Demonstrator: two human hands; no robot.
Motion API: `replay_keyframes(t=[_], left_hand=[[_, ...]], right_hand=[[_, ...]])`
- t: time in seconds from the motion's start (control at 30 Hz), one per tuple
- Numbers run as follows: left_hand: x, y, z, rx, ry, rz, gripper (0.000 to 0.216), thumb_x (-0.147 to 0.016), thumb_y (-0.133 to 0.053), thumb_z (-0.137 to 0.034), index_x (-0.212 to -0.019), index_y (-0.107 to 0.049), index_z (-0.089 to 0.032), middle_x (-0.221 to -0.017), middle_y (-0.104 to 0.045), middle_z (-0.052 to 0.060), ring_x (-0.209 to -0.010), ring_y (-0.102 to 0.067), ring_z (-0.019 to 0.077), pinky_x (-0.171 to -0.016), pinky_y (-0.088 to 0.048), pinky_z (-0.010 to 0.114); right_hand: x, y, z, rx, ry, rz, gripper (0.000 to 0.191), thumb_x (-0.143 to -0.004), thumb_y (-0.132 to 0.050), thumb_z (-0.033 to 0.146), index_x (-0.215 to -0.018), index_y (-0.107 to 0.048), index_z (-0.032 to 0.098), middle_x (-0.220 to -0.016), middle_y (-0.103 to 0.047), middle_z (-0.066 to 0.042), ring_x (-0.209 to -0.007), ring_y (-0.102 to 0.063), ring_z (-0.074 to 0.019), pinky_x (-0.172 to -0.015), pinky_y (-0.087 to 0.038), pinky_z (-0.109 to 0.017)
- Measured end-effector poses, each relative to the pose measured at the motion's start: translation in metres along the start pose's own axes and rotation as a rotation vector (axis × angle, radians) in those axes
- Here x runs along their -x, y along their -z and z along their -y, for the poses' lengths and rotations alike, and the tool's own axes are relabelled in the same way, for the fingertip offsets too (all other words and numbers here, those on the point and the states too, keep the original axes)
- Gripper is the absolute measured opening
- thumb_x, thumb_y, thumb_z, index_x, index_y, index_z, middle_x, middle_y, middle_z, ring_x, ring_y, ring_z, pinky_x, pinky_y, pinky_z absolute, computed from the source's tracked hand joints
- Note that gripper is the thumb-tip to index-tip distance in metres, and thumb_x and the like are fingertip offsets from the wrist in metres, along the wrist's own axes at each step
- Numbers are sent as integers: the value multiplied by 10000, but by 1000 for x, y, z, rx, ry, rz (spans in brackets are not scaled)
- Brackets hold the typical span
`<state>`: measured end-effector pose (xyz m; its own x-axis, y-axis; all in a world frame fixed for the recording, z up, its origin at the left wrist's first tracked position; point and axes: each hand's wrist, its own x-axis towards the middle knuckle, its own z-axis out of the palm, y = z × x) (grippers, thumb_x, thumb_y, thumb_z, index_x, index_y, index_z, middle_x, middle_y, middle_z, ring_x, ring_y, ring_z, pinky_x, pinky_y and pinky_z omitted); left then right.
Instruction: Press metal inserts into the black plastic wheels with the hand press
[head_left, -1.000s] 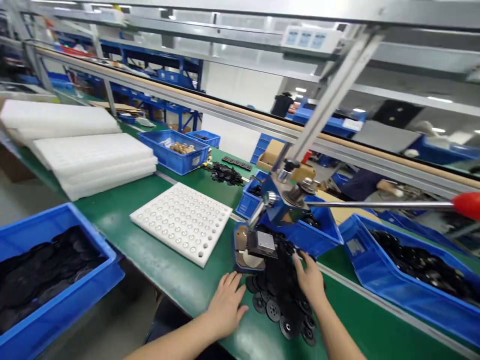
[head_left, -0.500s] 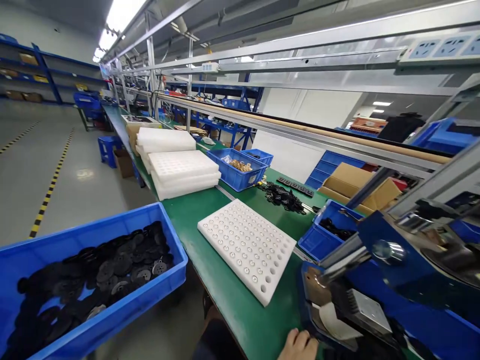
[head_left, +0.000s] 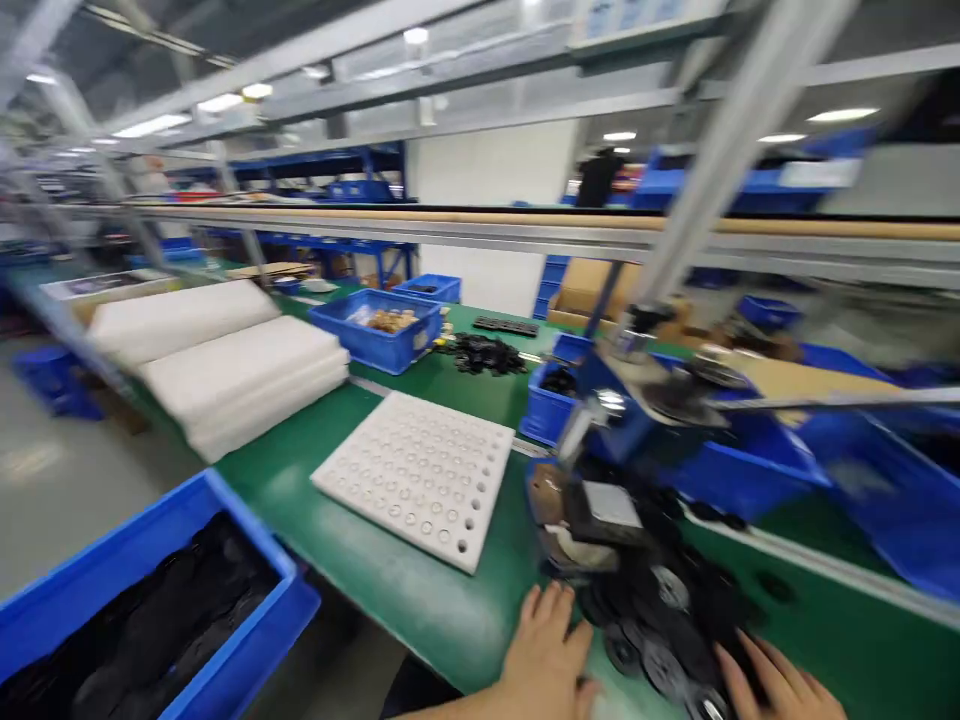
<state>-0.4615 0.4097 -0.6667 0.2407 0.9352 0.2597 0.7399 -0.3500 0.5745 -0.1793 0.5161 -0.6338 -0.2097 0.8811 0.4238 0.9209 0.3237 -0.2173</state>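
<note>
My left hand (head_left: 546, 645) lies on the green bench top with its fingers spread, at the near left side of a heap of black round discs (head_left: 645, 635). Nothing shows in it. At the heap's right side, cut by the bottom edge, is my right hand (head_left: 780, 685); its fingers are apart and touch or hover over the discs, which I cannot tell. Some discs have pale metal centres. Behind the heap stands a press-like device (head_left: 592, 500) with a metal block. Left of it a white foam tray (head_left: 412, 475) holds rows of small round parts, with one row of bare holes.
A blue bin (head_left: 247, 560) of black discs stands at the lower left, beside the bench edge. White foam sheets (head_left: 247, 380) are stacked behind it. Farther back are a blue bin of brass-coloured parts (head_left: 390, 320) and a black pile (head_left: 484, 354). A slanted metal post (head_left: 720, 150) rises at right.
The view has swung to the right and blurred. My left hand, earlier only fingers at the bottom edge, now shows whole. My right hand and the disc heap have come into view.
</note>
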Motion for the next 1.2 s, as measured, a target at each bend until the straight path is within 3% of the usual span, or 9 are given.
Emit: replay_keyframes(t=[0.1,0.2,0.37,0.5,0.6,0.77,0.9,1.0,1.2], left_hand=[[21,22,9,-55,-3,4,576,-846,-606,-304,-1414,-529,-246,-1562,-405,139,-1442,-347,384,-1164,-296,644],[26,36,26,-145,-58,-38,542,-879,-552,-226,-1420,-518,-230,-1568,-399,131,-1459,-332,358,-1154,-326,624],[38,50,52,-312,-149,-99,502,-919,-521,-238,-1421,-519,-230,-1579,-384,119,-1445,-369,340,-1143,-373,571],[55,73,69,-421,-175,-65,548,-921,-533,-261,-1464,-464,-243,-1595,-354,118,-1438,-381,345,-1132,-393,563],[61,94,79,-494,-219,-9,609,-919,-542,-262,-1508,-389,-278,-1582,-377,119,-1412,-420,346,-1094,-441,549],[66,114,82,-581,-221,-10,679,-941,-468,-220,-1566,-232,-342,-1538,-441,117,-1351,-496,336,-1063,-469,529],[69,119,82,-661,-250,-24,691,-955,-416,-224,-1584,-154,-333,-1445,-532,148,-1291,-551,337,-973,-530,496],[71,122,88,-691,-293,-19,684,-952,-410,-232,-1587,-165,-299,-1443,-530,160,-1290,-552,328,-964,-536,482],[64,130,75,-673,-404,-12,663,-913,-465,-224,-1554,-299,-263,-1536,-446,116,-1361,-488,295,-984,-531,415]], right_hand=[[37,25,37,-44,-146,-27,457,-807,-513,539,-1152,-700,305,-1199,-638,-148,-1131,-585,-409,-841,-494,-616],[14,29,63,-169,-125,37,420,-870,-517,465,-1099,-671,148,-1142,-628,-189,-1093,-575,-341,-928,-481,-546],[-25,6,62,-250,-129,73,305,-804,-688,406,-983,-639,164,-989,-627,-82,-962,-586,-219,-885,-481,-359],[-24,-12,77,-333,-135,100,328,-774,-747,384,-1000,-622,182,-1015,-621,-58,-990,-581,-213,-880,-445,-345],[-24,-10,97,-382,-163,115,354,-764,-773,398,-1005,-626,184,-1028,-631,-62,-992,-582,-220,-867,-430,-349],[-31,7,123,-442,-138,124,228,-889,-650,372,-1001,-638,174,-1013,-656,-80,-965,-596,-222,-862,-432,-356],[-32,14,130,-478,-116,126,129,-931,-522,197,-938,-644,159,-927,-676,-90,-924,-618,-224,-842,-452,-353],[-31,15,128,-501,-118,111,169,-909,-482,120,-943,-644,154,-908,-691,-89,-896,-639,-216,-828,-479,-339],[-27,22,115,-529,-153,-12,400,-906,-411,115,-1258,-589,181,-935,-724,-68,-811,-673,-181,-758,-537,-300]])
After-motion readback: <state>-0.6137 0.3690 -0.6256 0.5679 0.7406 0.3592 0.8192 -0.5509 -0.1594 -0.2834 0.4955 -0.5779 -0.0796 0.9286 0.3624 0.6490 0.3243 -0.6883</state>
